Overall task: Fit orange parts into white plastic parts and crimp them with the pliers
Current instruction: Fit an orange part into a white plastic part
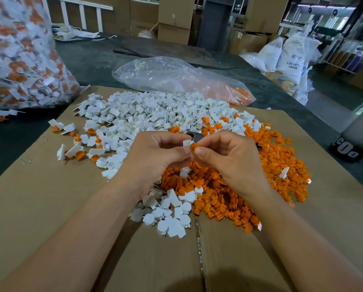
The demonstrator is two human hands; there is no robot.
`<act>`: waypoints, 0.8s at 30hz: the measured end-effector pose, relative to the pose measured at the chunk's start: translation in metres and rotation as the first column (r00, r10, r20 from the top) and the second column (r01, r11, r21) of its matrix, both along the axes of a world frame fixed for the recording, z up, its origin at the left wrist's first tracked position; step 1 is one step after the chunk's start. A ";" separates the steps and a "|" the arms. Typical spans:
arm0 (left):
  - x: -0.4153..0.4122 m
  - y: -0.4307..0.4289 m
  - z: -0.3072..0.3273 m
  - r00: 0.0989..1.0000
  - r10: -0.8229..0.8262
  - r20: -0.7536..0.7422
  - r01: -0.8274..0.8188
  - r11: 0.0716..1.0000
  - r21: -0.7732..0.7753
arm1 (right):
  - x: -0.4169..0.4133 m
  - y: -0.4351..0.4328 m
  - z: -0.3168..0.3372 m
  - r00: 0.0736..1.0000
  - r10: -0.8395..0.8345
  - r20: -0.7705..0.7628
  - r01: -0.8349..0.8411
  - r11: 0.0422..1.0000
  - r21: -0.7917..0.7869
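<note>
Your two forearms reach in from the bottom edge over a flattened cardboard sheet (50,207) and meet above the heaps. Your left hand (155,152) has its fingers curled and pinches a small white plastic part (186,142) between thumb and fingertips. Your right hand (229,157) is curled too, its thumb and forefinger nipping an orange part (194,146) that touches the white one. Both pieces are held in the air where the pile of white parts (155,114) meets the pile of orange parts (271,161). Just behind your fingertips shows a dark object (194,136); I cannot tell what it is. Left on the cardboard lie several fitted pieces (77,152), white with orange. Beyond, a clear plastic bag (176,79) holds some orange parts, and a large full bag (18,55) of white-and-orange pieces stands far left.
</note>
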State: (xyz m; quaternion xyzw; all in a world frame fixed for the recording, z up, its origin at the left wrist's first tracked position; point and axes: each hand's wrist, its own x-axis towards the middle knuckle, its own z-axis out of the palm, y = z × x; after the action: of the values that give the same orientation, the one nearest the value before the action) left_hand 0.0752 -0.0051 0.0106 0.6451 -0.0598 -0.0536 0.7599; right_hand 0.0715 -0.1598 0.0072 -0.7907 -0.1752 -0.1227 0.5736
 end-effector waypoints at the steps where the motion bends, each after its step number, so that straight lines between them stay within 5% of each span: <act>1: 0.000 0.000 0.000 1.000 0.012 0.002 -0.012 1.000 0.007 | 0.000 0.001 -0.001 1.000 0.002 0.007 -0.002 1.000 -0.020; 12: 0.000 -0.001 0.001 0.998 0.065 0.018 -0.065 0.997 0.049 | 0.001 0.004 -0.003 0.981 -0.003 0.195 0.044 0.978 -0.206; 24: -0.001 -0.001 0.004 0.996 -0.009 -0.092 0.004 0.999 -0.054 | 0.003 -0.001 -0.001 0.981 0.092 0.173 -0.074 0.992 -0.107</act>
State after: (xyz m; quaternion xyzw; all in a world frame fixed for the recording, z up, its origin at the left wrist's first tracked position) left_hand 0.0746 -0.0056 0.0147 0.6209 -0.0285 -0.0842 0.7788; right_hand 0.0743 -0.1607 0.0058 -0.7964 -0.2642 -0.1596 0.5200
